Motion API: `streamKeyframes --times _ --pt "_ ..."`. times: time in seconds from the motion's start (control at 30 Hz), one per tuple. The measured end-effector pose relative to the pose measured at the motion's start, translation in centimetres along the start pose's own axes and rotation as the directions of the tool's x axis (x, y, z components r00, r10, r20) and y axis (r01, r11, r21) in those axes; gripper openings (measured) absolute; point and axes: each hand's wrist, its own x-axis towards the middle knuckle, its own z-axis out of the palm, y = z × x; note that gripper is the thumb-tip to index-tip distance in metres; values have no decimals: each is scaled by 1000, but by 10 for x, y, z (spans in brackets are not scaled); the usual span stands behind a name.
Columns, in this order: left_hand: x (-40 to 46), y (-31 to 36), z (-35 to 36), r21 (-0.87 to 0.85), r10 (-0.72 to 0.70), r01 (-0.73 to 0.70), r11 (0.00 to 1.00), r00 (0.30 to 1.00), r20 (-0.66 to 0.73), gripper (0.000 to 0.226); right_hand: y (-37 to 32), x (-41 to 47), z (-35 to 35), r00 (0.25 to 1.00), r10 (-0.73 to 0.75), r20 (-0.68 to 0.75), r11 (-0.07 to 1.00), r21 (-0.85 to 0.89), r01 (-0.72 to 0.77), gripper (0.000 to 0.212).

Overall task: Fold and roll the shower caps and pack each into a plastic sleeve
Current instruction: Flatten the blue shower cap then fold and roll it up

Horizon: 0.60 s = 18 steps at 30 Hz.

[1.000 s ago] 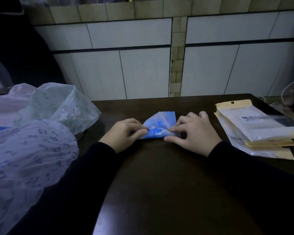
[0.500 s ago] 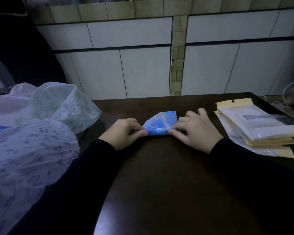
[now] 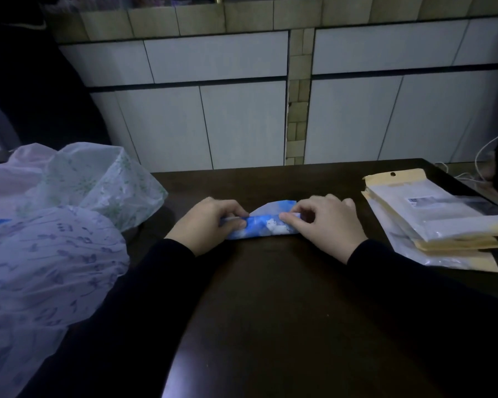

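Change from the earlier frames: the blue cloud-printed plastic shower cap has been rolled from a flat, upright wedge into a low horizontal roll — only a small rounded flap is left unrolled behind it. The left hand and right hand have been shifted further apart, pinching opposite ends.

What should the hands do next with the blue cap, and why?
Probably roll the blue shower cap one more turn away from the body. Both the left hand and the right hand pinch its near rolled edge, and a pale unrolled flap still shows behind it. The plastic sleeves lie untouched to the right.
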Motion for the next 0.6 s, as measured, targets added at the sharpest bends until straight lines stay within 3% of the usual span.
streamKeyframes --times 0.1,0.23,0.4,0.6 --pt "0 0 4 120 195 -183 976 976 -98 20 -1 1 -3 995 -68 -70 998 -6 68 29" --pt "-2 4 6 115 280 -271 956 957 -71 24 -4 0 -9 965 -256 -62 966 -57 253 20" --pt "-5 7 7 64 165 -163 985 986 -19 32 -1 -2 -12 972 -218 92 959 -163 231 42" --pt "3 9 7 55 82 -84 995 996 33 37 -4 -1 -17 966 -64 249 994 -67 83 47"
